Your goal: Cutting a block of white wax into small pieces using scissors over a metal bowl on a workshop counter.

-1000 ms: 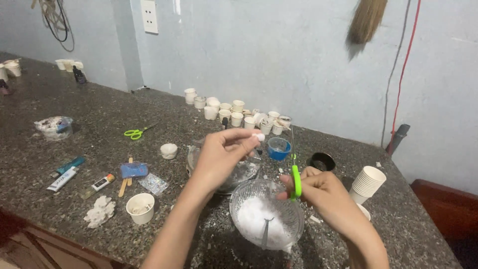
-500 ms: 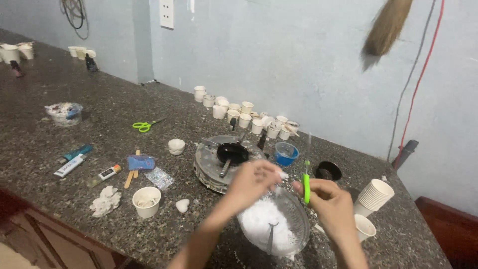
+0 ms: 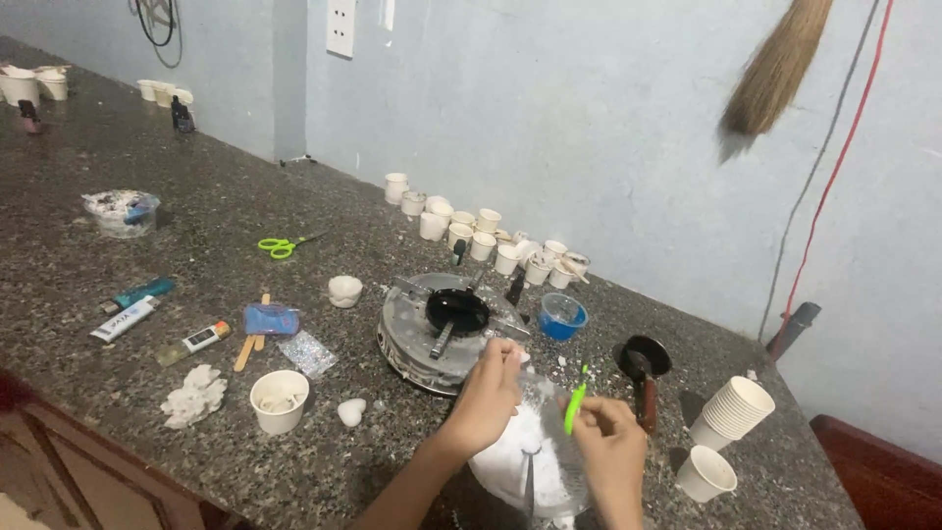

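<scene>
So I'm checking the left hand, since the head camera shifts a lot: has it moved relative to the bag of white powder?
Yes. The left hand dropped from above the blue cup onto the powder bag's rim.

A white tube with a printed label is seen lying flat on the dark granite counter, well to the left of the round metal stove. Just behind this tube, a teal tube is laid almost parallel to it. Nearer the stove, a small lighter with a white label and an orange end is laid on the counter. Between the lighter and the stove, a small clear packet of glittery contents is laid flat, and just behind it a blue soft packet is seen. Far to the left of the stove, a clear plastic bag with white and blue contents is placed. No signs or screens are seen.
</scene>
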